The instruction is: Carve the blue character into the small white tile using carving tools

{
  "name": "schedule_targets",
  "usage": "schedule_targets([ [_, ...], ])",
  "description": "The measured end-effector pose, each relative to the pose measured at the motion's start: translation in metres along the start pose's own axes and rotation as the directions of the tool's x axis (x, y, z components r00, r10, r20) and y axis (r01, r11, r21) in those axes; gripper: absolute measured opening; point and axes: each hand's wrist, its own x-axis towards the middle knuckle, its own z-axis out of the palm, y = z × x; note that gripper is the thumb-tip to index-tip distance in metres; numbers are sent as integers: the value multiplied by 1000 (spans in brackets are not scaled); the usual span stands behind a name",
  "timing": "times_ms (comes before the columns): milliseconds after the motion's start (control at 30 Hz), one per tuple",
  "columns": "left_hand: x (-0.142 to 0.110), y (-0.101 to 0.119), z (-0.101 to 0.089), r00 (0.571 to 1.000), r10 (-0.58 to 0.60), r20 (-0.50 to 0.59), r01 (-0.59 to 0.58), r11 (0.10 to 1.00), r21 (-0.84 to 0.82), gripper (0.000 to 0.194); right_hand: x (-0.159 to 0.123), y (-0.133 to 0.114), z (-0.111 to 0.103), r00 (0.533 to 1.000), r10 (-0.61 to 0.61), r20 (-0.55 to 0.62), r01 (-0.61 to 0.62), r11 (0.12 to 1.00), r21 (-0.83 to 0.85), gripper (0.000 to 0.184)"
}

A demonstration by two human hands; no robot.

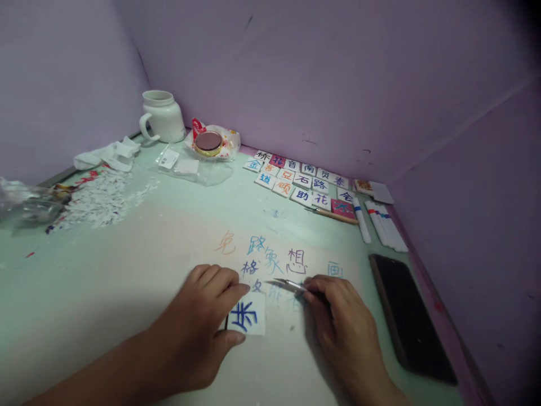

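Note:
My left hand (pixel 203 321) rests on the pale green table (pixel 127 270), its thumb and fingers pinching a small white square tile (pixel 248 316) painted with a blue character. My right hand (pixel 338 321) is closed on a thin metal blade tool (pixel 285 285) whose tip points left, just above the tile. Faint coloured characters (pixel 270 259) are written on the table surface beyond both hands.
A black phone (pixel 408 321) lies to the right. Several painted character tiles (pixel 300 180), a brush (pixel 333 215) and white marker pens (pixel 384 225) sit at the back right. A white mug (pixel 163 115), a gold-rimmed lid (pixel 208 142), plastic bags and paper scraps (pixel 101 200) lie at the back left.

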Motion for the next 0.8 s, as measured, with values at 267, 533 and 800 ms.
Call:
schedule_targets([
  [267, -3, -5, 2, 998, 56, -21, -57, 996, -63, 49, -11, -27, -1, 986, -114, 119, 98, 986, 132, 14],
  [533, -3, -12, 1, 996, 80, -24, -82, 994, -74, 53, -8, -32, 0, 994, -99, 54, 92, 989, 119, 15],
  [800, -11, -3, 15, 978, -14, -208, 27, 998, 57, 75, -9, -28, 4, 998, -63, 20, 60, 988, 142, 15],
])
